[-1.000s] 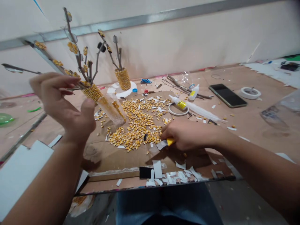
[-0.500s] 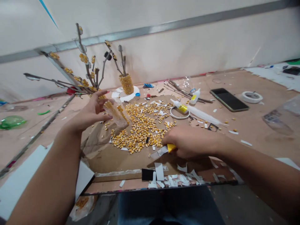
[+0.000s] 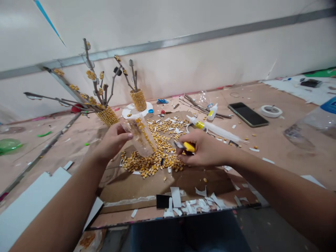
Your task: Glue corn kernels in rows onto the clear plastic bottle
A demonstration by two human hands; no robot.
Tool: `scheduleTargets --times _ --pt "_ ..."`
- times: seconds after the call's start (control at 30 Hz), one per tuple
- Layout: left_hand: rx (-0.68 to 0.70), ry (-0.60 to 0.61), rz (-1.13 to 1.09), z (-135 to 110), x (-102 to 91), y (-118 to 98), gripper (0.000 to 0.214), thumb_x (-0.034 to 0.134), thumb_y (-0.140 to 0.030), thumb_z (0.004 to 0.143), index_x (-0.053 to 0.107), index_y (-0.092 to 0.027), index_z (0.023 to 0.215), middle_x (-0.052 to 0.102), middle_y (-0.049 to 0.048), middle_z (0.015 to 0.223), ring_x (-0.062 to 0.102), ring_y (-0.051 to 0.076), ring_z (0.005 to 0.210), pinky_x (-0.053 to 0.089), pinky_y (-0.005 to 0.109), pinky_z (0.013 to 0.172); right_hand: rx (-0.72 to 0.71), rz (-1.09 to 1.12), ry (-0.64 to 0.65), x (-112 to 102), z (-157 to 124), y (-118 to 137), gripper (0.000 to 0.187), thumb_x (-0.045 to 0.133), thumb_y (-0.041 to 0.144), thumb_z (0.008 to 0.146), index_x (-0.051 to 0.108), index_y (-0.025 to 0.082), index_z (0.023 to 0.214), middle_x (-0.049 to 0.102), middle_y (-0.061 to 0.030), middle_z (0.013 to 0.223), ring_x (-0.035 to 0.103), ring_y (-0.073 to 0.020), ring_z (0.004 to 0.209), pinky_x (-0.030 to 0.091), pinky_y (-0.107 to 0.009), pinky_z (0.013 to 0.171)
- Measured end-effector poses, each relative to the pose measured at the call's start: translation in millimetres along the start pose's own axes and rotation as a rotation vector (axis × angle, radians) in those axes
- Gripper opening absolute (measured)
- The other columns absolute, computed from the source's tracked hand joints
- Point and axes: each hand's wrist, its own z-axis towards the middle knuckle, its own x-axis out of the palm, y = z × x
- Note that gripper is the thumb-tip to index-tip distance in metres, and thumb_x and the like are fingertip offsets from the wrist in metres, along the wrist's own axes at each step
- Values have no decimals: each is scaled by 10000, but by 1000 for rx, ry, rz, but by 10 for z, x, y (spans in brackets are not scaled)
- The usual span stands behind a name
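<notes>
My left hand (image 3: 113,140) is closed on a clear plastic cup (image 3: 140,136), tilted, with rows of corn kernels stuck along its side. In my right hand (image 3: 201,147) is a yellow utility knife (image 3: 189,146), its blade end pointing left. Beneath both hands spreads a pile of loose corn kernels (image 3: 147,162) on a sheet of brown cardboard (image 3: 126,189). Behind my left hand stands a kernel-covered vase (image 3: 107,115) with twigs bearing kernel clusters. A smaller kernel-covered vase (image 3: 138,100) holding twigs stands on a white disc.
Beyond my right hand lie glue bottles (image 3: 213,112), twigs (image 3: 195,101), a phone (image 3: 248,114) and a tape roll (image 3: 271,111). A plastic bottle (image 3: 312,122) lies at right. White scraps (image 3: 201,206) litter the front edge; a white board (image 3: 34,203) is at left.
My left hand has moved right and slightly down with the cup, nearer the knife. My right hand has lifted and turned, so the blade has swung up from the cardboard.
</notes>
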Motion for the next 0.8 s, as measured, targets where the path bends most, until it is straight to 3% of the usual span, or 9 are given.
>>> scheduleTargets --times 0.17,0.33,0.43,0.57,0.8 --pt "-56 159 -200 -164 455 3 431 983 -424 640 844 -191 975 839 97 916 803 316 966 640 386 896 -22 191 -322 64 20 16 68 725 164 805 669 164 766 604 52 643 481 -72 559 366 -220 527" --pt "-104 299 -243 -279 599 65 531 963 -470 700 832 -188 1131 845 126 1071 796 325 1052 633 403 956 -80 235 -480 171 3 62 104 795 234 859 732 159 826 658 27 686 517 -88 593 393 -240 544" --pt "-121 336 -264 -307 615 110 568 945 -475 729 814 -182 1198 838 141 1128 787 332 1096 631 418 976 -97 169 -474 194 -6 77 155 798 281 895 738 163 816 709 -11 752 561 -110 640 432 -269 586" --pt "-136 320 -278 -317 645 104 526 946 -469 716 830 -176 1137 843 140 1087 795 339 1075 643 420 954 -157 104 -413 171 -11 85 140 740 232 926 715 189 795 737 -24 815 625 -127 713 488 -286 659" --pt "-142 332 -286 -316 689 47 451 935 -485 723 840 -173 1034 849 135 1033 800 347 1058 637 448 977 -280 -12 -411 129 -37 49 110 716 110 860 740 203 912 793 -42 927 732 -162 841 579 -315 782"
